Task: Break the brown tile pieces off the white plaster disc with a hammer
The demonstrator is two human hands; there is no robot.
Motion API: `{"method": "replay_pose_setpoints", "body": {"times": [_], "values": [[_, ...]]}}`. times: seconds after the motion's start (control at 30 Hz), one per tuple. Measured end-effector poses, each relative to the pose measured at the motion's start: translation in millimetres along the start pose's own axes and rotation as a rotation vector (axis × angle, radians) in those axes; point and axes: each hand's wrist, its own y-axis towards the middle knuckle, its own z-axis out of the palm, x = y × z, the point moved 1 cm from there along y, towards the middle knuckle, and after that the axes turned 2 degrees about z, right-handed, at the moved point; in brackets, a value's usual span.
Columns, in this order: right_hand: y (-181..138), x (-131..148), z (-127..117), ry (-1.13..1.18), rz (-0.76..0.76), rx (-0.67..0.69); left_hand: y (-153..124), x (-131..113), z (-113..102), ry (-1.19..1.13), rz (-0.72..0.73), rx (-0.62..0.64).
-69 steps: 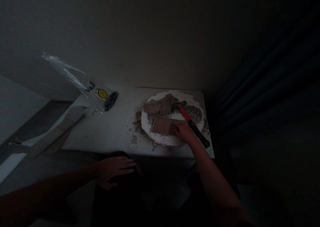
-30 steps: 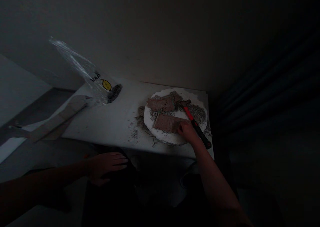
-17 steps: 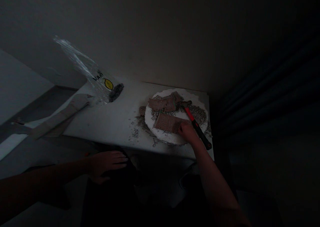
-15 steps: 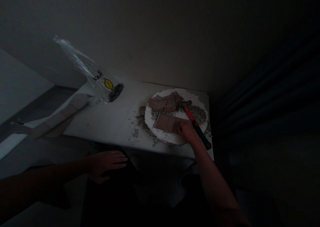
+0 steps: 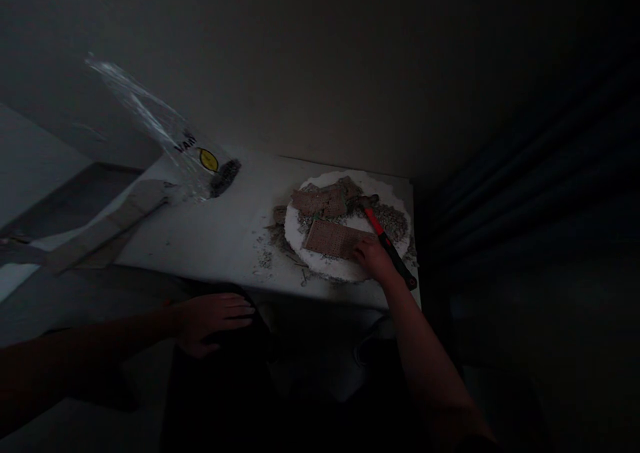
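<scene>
My right hand is at the right end of a brown perforated board, its fingers bent over that end. The board lies flat on a round white slab with a ragged edge. A hammer with a red and black handle rests on the slab just right of the hand, its head pointing away from me. Behind the board lie more brown perforated pieces and a heap of small grey bits. My left hand rests on my dark-clothed leg, fingers stretched out, holding nothing.
On the left of the white table stands a clear plastic bag with a yellow print and dark bits at its bottom. Loose crumbs lie beside the slab. A wall rises behind, and dark folds like a curtain hang at right.
The view has shifted slightly, so the table things appear a little higher and further left. My right hand's fingers look less tightly curled at the board's end. My left hand stays on my leg.
</scene>
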Motion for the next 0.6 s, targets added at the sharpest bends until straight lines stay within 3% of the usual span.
{"method": "replay_pose_setpoints", "body": {"times": [0.17,0.3,0.4,0.5,0.6], "values": [[4,9,4,-0.138,0.038,-0.005,0,-4,-3,0.012,-0.01,-0.029],[2,8,2,-0.121,0.058,-0.013,-2,-6,-6,-0.014,-0.024,-0.042],[-6,-6,-9,0.023,0.049,-0.109,-5,-3,-2,-0.044,-0.032,-0.073],[-20,-25,-21,0.114,0.134,-0.207,-6,0,2,-0.06,-0.016,-0.098],[-28,-34,-22,0.098,0.2,-0.108,-3,2,3,-0.033,0.015,-0.077]]}}
